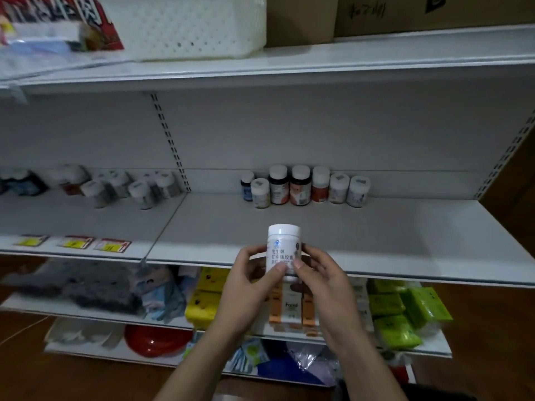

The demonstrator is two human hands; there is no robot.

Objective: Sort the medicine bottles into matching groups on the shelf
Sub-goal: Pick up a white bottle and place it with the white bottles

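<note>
I hold a white medicine bottle (283, 245) with a white cap upright in front of the middle shelf's front edge (405, 270). My left hand (249, 282) grips its left side and my right hand (321, 282) grips its right side, thumbs on the label. At the back of the shelf's right bay stands a row of several bottles (307, 185): a small blue one, white ones, and dark ones with orange labels. Another blurred cluster of bottles (124, 185) stands at the back of the left bay.
A white perforated basket (199, 27) and cardboard boxes (405, 13) sit on the top shelf. Below are yellow packs (204, 296), green packs (405, 311), orange boxes, grey fabric and a red bowl (156, 340). Price tags (75, 243) line the left front edge.
</note>
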